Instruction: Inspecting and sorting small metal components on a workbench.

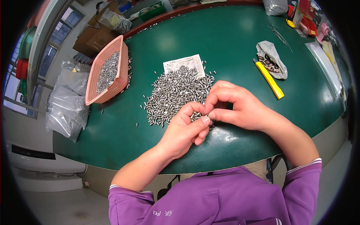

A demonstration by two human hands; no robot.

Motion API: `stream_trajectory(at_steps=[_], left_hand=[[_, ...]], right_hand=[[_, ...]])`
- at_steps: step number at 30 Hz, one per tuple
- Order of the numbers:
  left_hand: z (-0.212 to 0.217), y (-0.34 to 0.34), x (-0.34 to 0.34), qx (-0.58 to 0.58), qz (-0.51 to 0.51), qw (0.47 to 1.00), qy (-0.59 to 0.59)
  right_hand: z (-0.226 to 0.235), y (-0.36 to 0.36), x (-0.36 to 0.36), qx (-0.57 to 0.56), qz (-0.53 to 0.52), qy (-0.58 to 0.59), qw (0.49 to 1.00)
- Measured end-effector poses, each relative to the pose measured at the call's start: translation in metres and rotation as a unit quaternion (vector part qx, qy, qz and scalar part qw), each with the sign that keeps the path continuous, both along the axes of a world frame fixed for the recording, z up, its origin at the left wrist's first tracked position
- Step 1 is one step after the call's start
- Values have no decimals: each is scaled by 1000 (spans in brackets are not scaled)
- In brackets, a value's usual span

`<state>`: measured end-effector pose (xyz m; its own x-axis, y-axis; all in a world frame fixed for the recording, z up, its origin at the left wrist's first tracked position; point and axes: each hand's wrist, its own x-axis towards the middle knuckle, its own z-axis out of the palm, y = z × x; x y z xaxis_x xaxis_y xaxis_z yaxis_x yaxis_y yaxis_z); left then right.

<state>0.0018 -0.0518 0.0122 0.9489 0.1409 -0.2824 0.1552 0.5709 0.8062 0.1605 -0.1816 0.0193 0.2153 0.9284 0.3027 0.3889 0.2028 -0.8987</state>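
A heap of small silvery metal pins (pixel 174 93) lies on the green tabletop (pixel 131 150) in front of me. My left hand (pixel 189 125) and my right hand (pixel 234 105) meet over the heap's near right edge. Thumbs and forefingers of both are pinched together, their tips touching or nearly so. Whatever sits between the fingertips is too small and covered to make out. Under the far side of the heap lies a printed paper slip (pixel 193 62), partly buried by the pins.
Left of the heap stands a pink plastic basket (pixel 122 71) holding more metal pieces, beside clear bags (pixel 67 108) of parts. To the right lie a yellow utility knife (pixel 270 80) and a grey cloth pouch (pixel 275 56). Thin wires (pixel 279 35) rest farther back.
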Motion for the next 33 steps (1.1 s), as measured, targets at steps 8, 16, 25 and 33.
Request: stream_trajectory(at_steps=[8, 16, 25, 33], left_hand=[[-1, 4, -1, -25, -4, 999, -24], [1, 3, 0, -29, 14, 999, 0], [-1, 3, 1, -23, 11, 1000, 3], [0, 1, 0, -32, 1, 999, 9]], right_hand=[[5, -5, 15, -22, -65, -156, 985], [-1, -10, 17, -101, -33, -262, 959], [-4, -5, 12, -37, -53, -180, 982], [3, -3, -3, -50, 8, 5, 999]])
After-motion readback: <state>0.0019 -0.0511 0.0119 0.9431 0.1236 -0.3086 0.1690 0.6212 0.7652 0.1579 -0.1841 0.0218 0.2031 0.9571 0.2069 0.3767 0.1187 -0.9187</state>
